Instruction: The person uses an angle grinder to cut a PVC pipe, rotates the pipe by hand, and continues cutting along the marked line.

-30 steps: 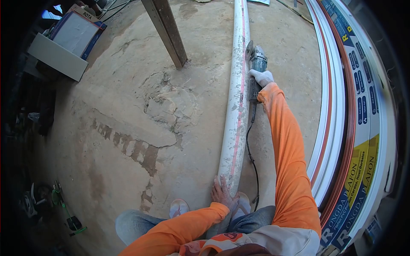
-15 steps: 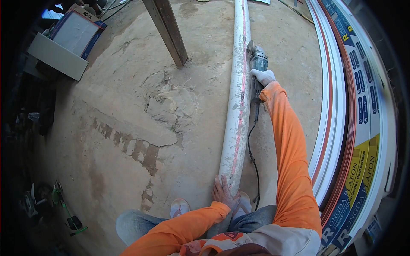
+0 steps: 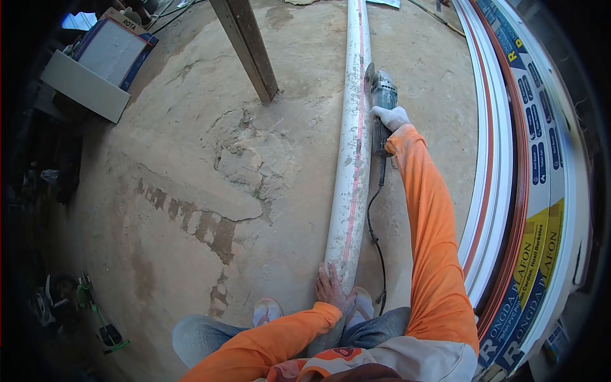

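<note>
A long white pipe [image 3: 354, 184], scuffed grey with a pink-red printed stripe, runs away from me along the floor, its near end between my legs. My left hand [image 3: 332, 288], bare, lies on the near part of the pipe with its fingers spread. In a white glove, my right hand [image 3: 391, 118] is closed around the body of an angle grinder [image 3: 384, 95] on the pipe's right side. The grinder's disc [image 3: 370, 75] stands upright against the pipe's right edge. A black power cord [image 3: 372, 232] trails from the grinder back toward my right foot.
Long ceiling panels [image 3: 541, 210] in printed wrapping stand along the right. A brown post [image 3: 247, 51] meets the rough concrete floor [image 3: 159, 254] left of the pipe. Boxes [image 3: 114, 54] sit at far left; a green-framed object [image 3: 98, 318] lies at lower left.
The view has shifted very slightly. Both hands, the grinder and the pipe keep nearly the same positions.
</note>
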A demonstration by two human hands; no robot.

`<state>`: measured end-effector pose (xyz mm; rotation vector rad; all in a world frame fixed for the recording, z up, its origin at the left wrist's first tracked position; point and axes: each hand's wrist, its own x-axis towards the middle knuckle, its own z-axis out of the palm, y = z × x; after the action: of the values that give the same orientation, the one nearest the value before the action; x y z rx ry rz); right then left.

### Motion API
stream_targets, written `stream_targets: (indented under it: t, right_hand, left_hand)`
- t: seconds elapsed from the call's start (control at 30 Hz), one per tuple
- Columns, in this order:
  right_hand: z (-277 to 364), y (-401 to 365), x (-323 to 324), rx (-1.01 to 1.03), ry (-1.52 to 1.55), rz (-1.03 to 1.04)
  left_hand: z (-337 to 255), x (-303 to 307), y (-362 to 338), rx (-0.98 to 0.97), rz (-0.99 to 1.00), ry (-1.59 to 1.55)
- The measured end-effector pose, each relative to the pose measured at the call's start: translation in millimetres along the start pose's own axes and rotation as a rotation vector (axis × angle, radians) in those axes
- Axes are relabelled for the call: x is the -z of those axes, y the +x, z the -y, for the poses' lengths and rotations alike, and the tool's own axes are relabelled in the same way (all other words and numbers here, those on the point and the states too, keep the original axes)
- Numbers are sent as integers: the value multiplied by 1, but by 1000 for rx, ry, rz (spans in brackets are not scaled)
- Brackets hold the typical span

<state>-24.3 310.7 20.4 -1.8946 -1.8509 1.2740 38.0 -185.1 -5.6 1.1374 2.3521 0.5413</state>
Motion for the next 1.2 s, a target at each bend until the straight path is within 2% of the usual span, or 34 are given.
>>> stream_targets:
  t: [0.03,0.27,0.33,0.5,0.67,0.73,1.2]
  right_hand:
    - [-2,1,-2,12,-14,-55]
    - [-1,-14,0,19,-3,-55]
    - [1,-20,4,-30,8,43]
    - [2,-31,6,-32,16,50]
    - [-2,-33,2,-27,13,37]
    - [-6,-31,-2,-5,31,-33]
    - [-10,-44,-4,-30,29,-9]
  left_hand:
    - [0,0,0,0,-1,-2]
    - [0,-2,-1,-4,-11,-12]
    - [0,-2,-1,-6,-20,-5]
    - [-4,1,0,77,87,-7]
    - [-1,0,0,54,67,-14]
    - [-1,-1,0,44,58,-8]
    - [1,-4,-1,5,-12,24]
